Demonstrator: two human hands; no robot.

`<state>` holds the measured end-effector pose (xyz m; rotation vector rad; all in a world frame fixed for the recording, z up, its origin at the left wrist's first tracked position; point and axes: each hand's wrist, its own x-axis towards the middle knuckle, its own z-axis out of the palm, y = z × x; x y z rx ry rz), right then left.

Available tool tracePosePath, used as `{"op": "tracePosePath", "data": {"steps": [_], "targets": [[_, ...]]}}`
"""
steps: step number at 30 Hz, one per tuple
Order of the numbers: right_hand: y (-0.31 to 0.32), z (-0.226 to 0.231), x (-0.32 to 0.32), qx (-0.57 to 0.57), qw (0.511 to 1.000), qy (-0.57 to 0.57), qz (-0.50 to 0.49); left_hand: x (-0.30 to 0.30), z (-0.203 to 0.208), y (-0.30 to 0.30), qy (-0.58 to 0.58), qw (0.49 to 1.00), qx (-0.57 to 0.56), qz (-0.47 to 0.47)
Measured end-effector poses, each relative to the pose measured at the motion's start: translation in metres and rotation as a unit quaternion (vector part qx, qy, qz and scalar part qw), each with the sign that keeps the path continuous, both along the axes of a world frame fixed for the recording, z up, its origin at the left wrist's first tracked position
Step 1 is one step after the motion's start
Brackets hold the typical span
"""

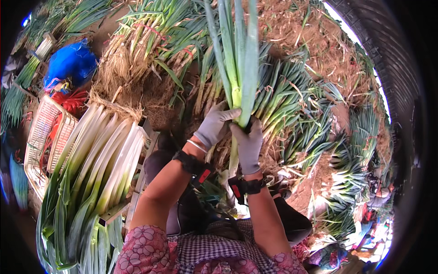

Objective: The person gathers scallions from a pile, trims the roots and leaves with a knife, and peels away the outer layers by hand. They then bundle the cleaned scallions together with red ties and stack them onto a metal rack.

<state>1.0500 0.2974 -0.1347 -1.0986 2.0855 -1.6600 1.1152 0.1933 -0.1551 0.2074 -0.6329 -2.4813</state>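
1. The left hand (213,124), in a grey glove, was wrapped round a single leek (238,68) from the left side, its fingers laid across the stalk where white turned to green
2. The right hand (248,145), gloved alike, was clamped on the same leek just below the left hand, thumb and fingers closed about the pale stalk; the two hands touched one another
3. The leek stood nearly upright between the hands, its long green leaves rising well above them and its white end hanging below the right hand
4. Each wrist carried a dark strap with a red tag, just under the gloves
5. Down and to the left of the left hand lay a bundle of cleaned leeks (105,160), white shafts side by side, on a crate-like support
6. Farther left of that sat a pale plastic basket (43,137), with red string beside it
7. Beyond the hands lay a heap of uncleaned leeks (283,105) with earthy roots, and further to the upper left a blue bag (70,64)
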Motion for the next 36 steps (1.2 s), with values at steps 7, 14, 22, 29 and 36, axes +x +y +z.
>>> {"op": "tracePosePath", "data": {"steps": [7, 14, 22, 29, 36], "targets": [[0.003, -0.015, -0.003, -0.169, 0.953, -0.251, 0.015, -0.012, -0.006, 0.000, -0.086, 0.991, -0.042, 0.095], [0.046, -0.015, 0.014, 0.040, 0.976, -0.214, -0.013, 0.003, -0.015, -0.026, -0.149, 0.956, -0.059, 0.245], [0.206, -0.100, -0.046, 0.315, 0.948, 0.022, 0.042, 0.031, -0.003, -0.050, -0.015, 0.965, -0.025, 0.260], [0.018, -0.002, -0.005, 0.094, 0.979, 0.129, 0.126, 0.025, 0.003, -0.030, 0.116, 0.985, 0.017, 0.130], [0.072, -0.031, 0.016, 0.166, 0.982, 0.038, 0.084, 0.021, 0.017, -0.036, 0.135, 0.988, -0.012, 0.079]]}}
